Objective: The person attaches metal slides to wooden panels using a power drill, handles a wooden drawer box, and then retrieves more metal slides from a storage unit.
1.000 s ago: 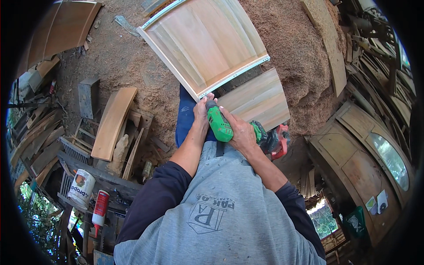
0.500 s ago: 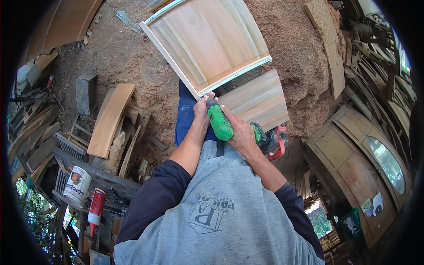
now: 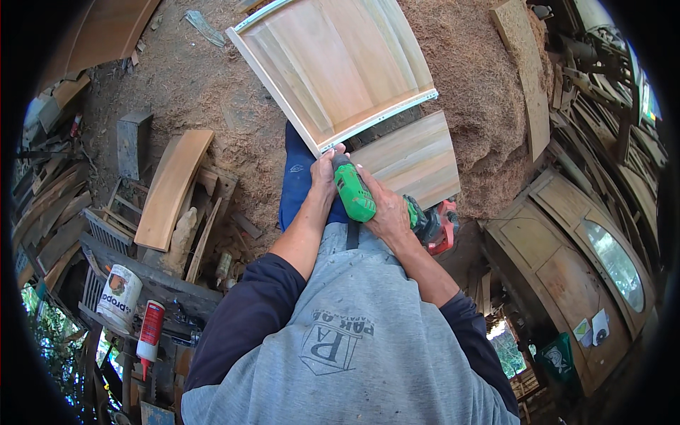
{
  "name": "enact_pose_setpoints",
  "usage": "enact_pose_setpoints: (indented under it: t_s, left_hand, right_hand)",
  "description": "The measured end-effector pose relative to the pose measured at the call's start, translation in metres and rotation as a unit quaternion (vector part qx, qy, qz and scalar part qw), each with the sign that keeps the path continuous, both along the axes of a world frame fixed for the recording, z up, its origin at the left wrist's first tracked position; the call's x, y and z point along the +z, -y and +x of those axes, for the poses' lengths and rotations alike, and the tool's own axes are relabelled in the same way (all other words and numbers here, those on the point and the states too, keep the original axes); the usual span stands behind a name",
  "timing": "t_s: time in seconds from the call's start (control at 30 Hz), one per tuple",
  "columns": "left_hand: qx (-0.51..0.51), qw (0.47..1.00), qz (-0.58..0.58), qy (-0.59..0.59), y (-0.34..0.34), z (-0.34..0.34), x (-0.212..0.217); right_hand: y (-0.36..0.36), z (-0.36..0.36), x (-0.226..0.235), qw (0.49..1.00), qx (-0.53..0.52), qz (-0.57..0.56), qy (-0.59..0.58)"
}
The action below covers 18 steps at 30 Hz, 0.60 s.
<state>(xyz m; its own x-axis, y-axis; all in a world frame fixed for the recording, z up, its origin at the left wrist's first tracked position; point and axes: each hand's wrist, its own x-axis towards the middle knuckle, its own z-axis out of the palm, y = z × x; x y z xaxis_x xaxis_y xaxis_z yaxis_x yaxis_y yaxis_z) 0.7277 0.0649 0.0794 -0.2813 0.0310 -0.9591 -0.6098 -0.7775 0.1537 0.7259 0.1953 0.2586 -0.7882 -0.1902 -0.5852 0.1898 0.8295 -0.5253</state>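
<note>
One green drill (image 3: pixel 354 191), hub of the clock, nose at the near corner of one shallow wooden drawer (image 3: pixel 340 64), twelve o'clock. Right hand (image 3: pixel 388 210), at four, wrapped tight around the drill's handle. Left hand (image 3: pixel 324 173), at ten, fingertips close together beside the drill's nose; anything pinched between, not possible to tell. Two pale metal runners on opposite edges: far runner (image 3: pixel 263 13) at eleven, near runner (image 3: pixel 379 122) at one. Done, by appearances: drawer assembled, both runners in position. Apparently under way: work at the near runner's corner end. Left: uncountable, fixings too small to read. Also listed: loose wooden panel (image 3: pixel 418 159), at two; white tub (image 3: pixel 119 294), at eight.
</note>
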Motion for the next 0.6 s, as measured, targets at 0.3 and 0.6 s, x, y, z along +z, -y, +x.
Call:
enact_pose_setpoints:
  t_s: [0.3, 0.6]
  left_hand:
    - [-0.024, 1.000, -0.007, -0.006, 0.000, -0.003, 0.006]
    - [-0.016, 1.000, -0.001, -0.008, 0.001, -0.002, 0.011]
  right_hand:
    - [0.001, 0.001, -0.002, 1.000, -0.002, 0.002, -0.016]
    - [0.001, -0.001, -0.001, 1.000, 0.003, -0.003, -0.005]
